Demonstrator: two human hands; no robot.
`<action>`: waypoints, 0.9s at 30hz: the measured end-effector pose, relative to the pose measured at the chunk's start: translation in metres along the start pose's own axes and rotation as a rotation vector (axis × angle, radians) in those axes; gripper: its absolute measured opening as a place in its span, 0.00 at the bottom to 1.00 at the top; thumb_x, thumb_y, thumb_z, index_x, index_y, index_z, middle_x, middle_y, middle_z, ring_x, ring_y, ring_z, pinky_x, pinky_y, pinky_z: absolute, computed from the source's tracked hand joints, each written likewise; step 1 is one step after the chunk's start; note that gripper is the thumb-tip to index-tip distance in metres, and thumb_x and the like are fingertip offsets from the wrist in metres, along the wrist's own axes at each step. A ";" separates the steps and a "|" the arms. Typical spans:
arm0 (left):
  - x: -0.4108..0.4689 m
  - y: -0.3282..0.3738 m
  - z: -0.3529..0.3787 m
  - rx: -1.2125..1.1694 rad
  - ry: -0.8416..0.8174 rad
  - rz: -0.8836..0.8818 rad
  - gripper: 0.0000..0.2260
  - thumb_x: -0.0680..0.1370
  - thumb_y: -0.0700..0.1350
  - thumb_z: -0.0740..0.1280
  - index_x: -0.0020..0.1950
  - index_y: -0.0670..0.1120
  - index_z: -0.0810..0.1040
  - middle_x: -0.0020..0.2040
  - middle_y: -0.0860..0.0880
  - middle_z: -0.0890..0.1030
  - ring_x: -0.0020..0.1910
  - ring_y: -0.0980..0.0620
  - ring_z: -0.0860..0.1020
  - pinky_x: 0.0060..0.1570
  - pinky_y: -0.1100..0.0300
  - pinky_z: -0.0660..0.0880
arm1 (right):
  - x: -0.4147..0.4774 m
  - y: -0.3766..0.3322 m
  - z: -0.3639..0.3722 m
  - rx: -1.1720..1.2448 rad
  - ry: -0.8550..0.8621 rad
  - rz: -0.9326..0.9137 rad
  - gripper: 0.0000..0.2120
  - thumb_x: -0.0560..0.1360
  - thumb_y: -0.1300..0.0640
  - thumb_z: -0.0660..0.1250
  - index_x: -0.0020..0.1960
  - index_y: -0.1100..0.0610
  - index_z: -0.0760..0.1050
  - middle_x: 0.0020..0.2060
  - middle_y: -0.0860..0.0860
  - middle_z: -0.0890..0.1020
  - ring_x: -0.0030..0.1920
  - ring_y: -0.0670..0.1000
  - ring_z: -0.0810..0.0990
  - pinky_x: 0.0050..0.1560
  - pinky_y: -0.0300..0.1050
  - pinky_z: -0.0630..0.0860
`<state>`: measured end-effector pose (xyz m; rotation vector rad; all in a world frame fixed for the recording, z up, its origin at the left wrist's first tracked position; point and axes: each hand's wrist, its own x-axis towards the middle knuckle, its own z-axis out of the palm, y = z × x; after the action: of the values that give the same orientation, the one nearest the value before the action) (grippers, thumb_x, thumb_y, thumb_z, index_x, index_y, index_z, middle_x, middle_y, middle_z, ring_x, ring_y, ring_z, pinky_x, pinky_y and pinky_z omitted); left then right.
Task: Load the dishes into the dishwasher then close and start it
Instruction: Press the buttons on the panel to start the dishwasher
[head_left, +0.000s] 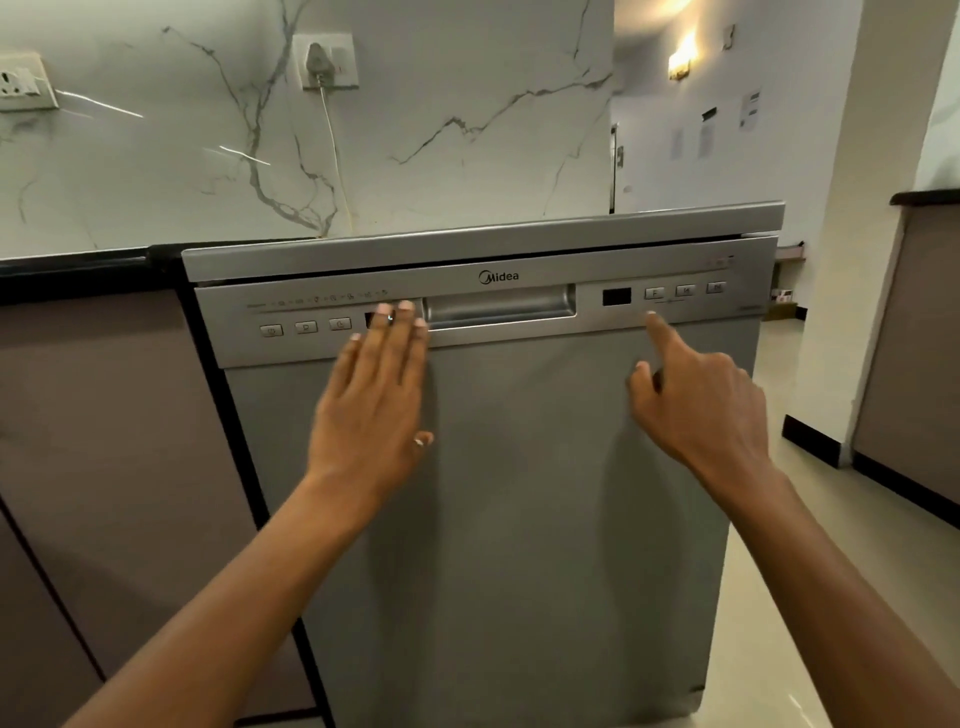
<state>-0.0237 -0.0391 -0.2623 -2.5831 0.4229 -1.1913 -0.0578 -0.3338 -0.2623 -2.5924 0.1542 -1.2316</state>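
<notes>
A silver Midea dishwasher (519, 493) fills the middle of the view with its door up; a thin dark gap shows along the top edge. My left hand (371, 400) lies flat on the door with straight fingers, the fingertips over the left control panel beside the recessed handle (501, 307). My right hand (698, 405) has its index finger stretched out, tip at the lower edge of the right panel just below the F button (654, 293); the other fingers are curled and hold nothing. The small display (616, 296) is dark. No dishes are visible.
Brown cabinets (104, 441) under a black countertop stand left of the machine. A white cord runs from a plug in the wall socket (324, 60) down the marble wall behind. Tiled floor and another counter (919, 322) lie to the right.
</notes>
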 end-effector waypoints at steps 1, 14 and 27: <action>0.003 0.011 0.001 0.009 0.000 0.044 0.57 0.70 0.59 0.76 0.83 0.41 0.41 0.83 0.41 0.41 0.82 0.42 0.40 0.80 0.47 0.44 | 0.001 0.009 -0.001 -0.014 0.009 0.021 0.27 0.81 0.52 0.58 0.79 0.51 0.60 0.25 0.52 0.75 0.24 0.47 0.69 0.27 0.37 0.60; 0.030 0.068 0.033 0.099 0.005 0.099 0.49 0.76 0.43 0.72 0.81 0.38 0.37 0.82 0.39 0.39 0.82 0.41 0.41 0.80 0.46 0.43 | 0.025 0.065 -0.002 -0.066 -0.012 0.084 0.36 0.79 0.53 0.60 0.82 0.45 0.45 0.26 0.54 0.74 0.25 0.55 0.73 0.31 0.47 0.75; 0.030 0.072 0.032 0.152 -0.021 0.053 0.52 0.73 0.42 0.74 0.81 0.37 0.36 0.82 0.37 0.39 0.82 0.39 0.40 0.80 0.45 0.43 | 0.033 0.079 0.001 -0.095 -0.047 0.061 0.37 0.78 0.55 0.59 0.81 0.41 0.45 0.26 0.55 0.74 0.25 0.54 0.73 0.28 0.42 0.69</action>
<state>0.0092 -0.1127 -0.2872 -2.4374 0.3789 -1.1315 -0.0348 -0.4161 -0.2611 -2.6736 0.2871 -1.1691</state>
